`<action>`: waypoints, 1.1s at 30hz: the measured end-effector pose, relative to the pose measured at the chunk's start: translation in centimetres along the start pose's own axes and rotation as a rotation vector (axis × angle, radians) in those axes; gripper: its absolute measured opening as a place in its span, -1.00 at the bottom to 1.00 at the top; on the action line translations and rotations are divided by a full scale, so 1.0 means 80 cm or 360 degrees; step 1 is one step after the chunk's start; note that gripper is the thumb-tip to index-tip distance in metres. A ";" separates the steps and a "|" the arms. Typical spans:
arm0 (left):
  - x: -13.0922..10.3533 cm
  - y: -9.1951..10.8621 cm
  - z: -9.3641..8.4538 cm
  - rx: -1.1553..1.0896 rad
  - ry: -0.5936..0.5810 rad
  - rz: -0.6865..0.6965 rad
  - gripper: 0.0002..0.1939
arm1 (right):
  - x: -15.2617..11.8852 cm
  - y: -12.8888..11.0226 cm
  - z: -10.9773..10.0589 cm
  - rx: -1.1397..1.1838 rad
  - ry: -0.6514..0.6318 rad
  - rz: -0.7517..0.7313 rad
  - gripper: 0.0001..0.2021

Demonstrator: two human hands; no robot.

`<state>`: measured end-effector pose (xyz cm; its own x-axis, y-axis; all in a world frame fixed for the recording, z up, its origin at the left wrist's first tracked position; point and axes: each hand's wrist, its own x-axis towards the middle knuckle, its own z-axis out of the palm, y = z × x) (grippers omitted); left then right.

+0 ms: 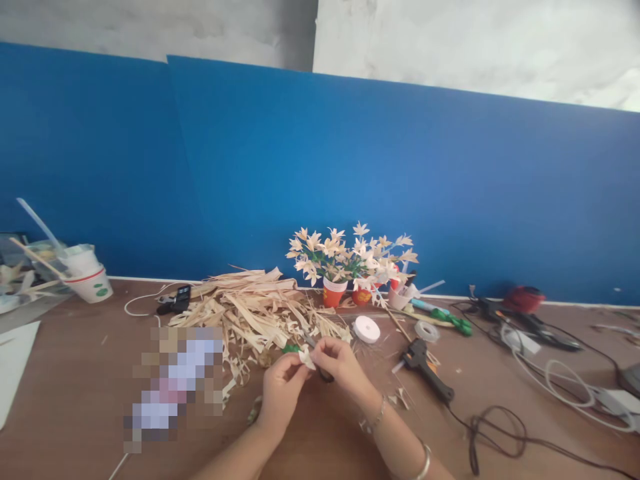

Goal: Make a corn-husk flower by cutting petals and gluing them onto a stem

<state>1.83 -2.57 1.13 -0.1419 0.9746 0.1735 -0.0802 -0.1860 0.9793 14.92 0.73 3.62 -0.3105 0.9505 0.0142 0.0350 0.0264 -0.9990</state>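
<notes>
A small pale piece of dried husk is pinched between the fingertips of my left hand. My right hand is closed on the same piece from the other side, thumb and forefinger together. Under and behind my fingers lies a dark-handled tool, perhaps scissors, mostly hidden. Just beyond my hands spreads a heap of dry husk strips. Behind that, pale husk flowers with green stems stand in red-and-white paper cups.
A black hot glue gun with its cord lies to the right. Near it are a white ribbon roll and a tape roll. White cables tangle at far right. A paper cup stands left; a blue partition rises behind.
</notes>
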 end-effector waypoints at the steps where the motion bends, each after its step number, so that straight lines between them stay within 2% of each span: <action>1: 0.000 -0.001 0.000 0.0004 0.0001 0.0001 -0.93 | -0.001 -0.001 0.001 -0.0030 0.0008 -0.0024 -0.76; 3: 0.000 -0.003 -0.001 0.0019 0.0016 -0.0001 -0.92 | -0.004 -0.007 0.003 -0.0167 0.0106 -0.0151 -0.80; 6: 0.002 -0.004 -0.002 0.0066 0.0066 0.0015 -0.91 | -0.013 -0.019 0.007 -0.0593 0.0349 -0.0545 -0.89; 9: 0.002 -0.001 -0.003 0.0064 0.0089 0.0052 -0.90 | -0.022 -0.027 0.013 -0.1106 0.0356 -0.0922 -0.99; 11: 0.001 0.001 -0.002 0.0047 0.0096 0.0074 -0.89 | -0.026 -0.028 0.019 -0.1359 0.0349 -0.1029 -0.97; 16: -0.001 -0.001 -0.003 0.0131 0.0121 0.0109 -0.90 | -0.031 -0.023 0.033 -0.1626 0.0472 -0.1080 -0.94; 23: -0.002 -0.003 -0.004 0.0170 0.0140 0.0114 -0.91 | -0.036 -0.019 0.044 -0.1609 0.0592 -0.1050 -0.92; 29: -0.002 0.000 -0.004 0.0244 0.0153 0.0145 -0.89 | -0.035 -0.018 0.048 -0.1522 0.0572 -0.1033 -0.92; 33: -0.002 -0.002 -0.005 0.0224 0.0099 0.0132 -0.90 | -0.037 -0.021 0.044 -0.1465 0.0518 -0.1048 -0.92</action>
<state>1.50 -2.74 0.87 -0.2036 0.9461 0.2517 0.0725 -0.2419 0.9676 12.45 -3.18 5.11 -0.2726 0.7007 0.6593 0.6724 0.6289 -0.3903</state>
